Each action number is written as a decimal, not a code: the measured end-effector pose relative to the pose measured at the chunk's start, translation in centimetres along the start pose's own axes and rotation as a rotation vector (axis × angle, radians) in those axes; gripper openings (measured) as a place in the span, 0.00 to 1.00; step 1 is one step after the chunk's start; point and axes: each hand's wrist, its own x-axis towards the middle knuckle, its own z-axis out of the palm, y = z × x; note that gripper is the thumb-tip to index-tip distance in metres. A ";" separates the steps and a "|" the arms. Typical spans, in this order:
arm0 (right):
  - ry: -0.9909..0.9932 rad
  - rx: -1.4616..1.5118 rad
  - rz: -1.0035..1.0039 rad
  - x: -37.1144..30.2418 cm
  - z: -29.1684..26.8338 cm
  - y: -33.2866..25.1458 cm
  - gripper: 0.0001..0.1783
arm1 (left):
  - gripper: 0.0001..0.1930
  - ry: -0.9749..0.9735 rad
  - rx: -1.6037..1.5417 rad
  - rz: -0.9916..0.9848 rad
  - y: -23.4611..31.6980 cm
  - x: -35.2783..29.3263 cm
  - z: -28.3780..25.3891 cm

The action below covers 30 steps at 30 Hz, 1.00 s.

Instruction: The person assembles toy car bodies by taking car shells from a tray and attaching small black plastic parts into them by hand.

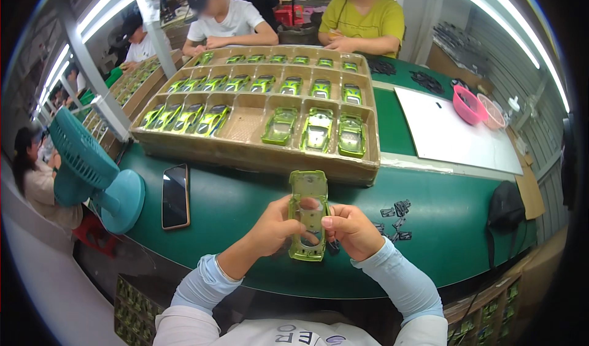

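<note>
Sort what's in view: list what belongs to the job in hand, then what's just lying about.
Job, judging by the layout:
green shell, held by left hand and right hand
tray of similar shells
black parts, probably

Lying about, apparently:
phone
fan
black bag

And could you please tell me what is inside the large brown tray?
Inside the tray, green car shells sit in three rows of compartments. They mostly cover their compartment floors, hiding what lies beneath.

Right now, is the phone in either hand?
No, the phone lies on the green tabletop beside the fan, while the left hand and right hand both hold the green car shell.
</note>
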 end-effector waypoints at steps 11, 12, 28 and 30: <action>0.291 -0.588 -0.679 -0.4 -0.2 -0.1 0.10 | 0.20 0.095 -0.253 -0.128 -0.8 0.4 1.1; 0.368 -0.823 -0.920 -0.3 -0.3 -0.2 0.12 | 0.19 0.118 -0.298 -0.169 -0.9 0.4 1.2; 0.314 -1.245 -1.346 -0.4 -0.9 -1.2 0.12 | 0.09 0.074 1.027 0.700 1.7 1.6 2.6; 0.293 -1.198 -1.324 -0.5 -0.9 -1.0 0.11 | 0.09 0.043 1.020 0.678 1.8 1.6 2.5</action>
